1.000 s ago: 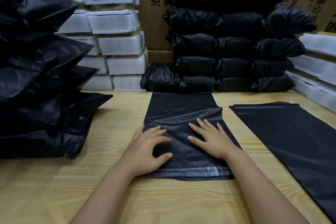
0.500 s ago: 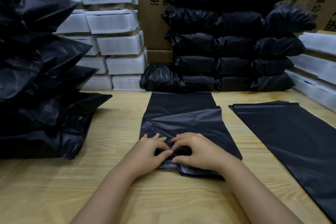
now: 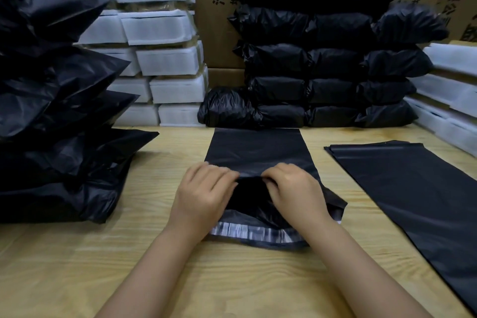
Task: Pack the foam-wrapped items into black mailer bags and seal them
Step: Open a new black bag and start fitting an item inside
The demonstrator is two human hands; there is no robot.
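- Head view: a black mailer bag (image 3: 258, 147) is lying flat at the middle of the wooden table (image 3: 232, 279), with its mouth facing the person.
- The left hand (image 3: 204, 193) is pinching the bag's upper layer at the mouth with curled fingers, its wrist resting over the left end of the opening.
- The right hand (image 3: 296, 188) is gripping the same layer just beside the left hand, its fingers bent over the fold.
- The upper layer is standing raised between the two hands, so the dark inside of the bag is showing.
- A shiny adhesive strip (image 3: 253, 233) is running along the lower flap, near the wrists.
- A stack of flat empty mailer bags (image 3: 413, 196) is lying to the right, apart from the open one.
- Foam-wrapped items (image 3: 165, 59) are sitting stacked at the back left, and more foam-wrapped pieces (image 3: 451, 90) are lining the right edge.
- Filled black bags (image 3: 322, 59) are sitting piled at the back centre in front of a printed cardboard box (image 3: 211, 33).
- Another heap of filled bags (image 3: 51, 111) is occupying the left side.
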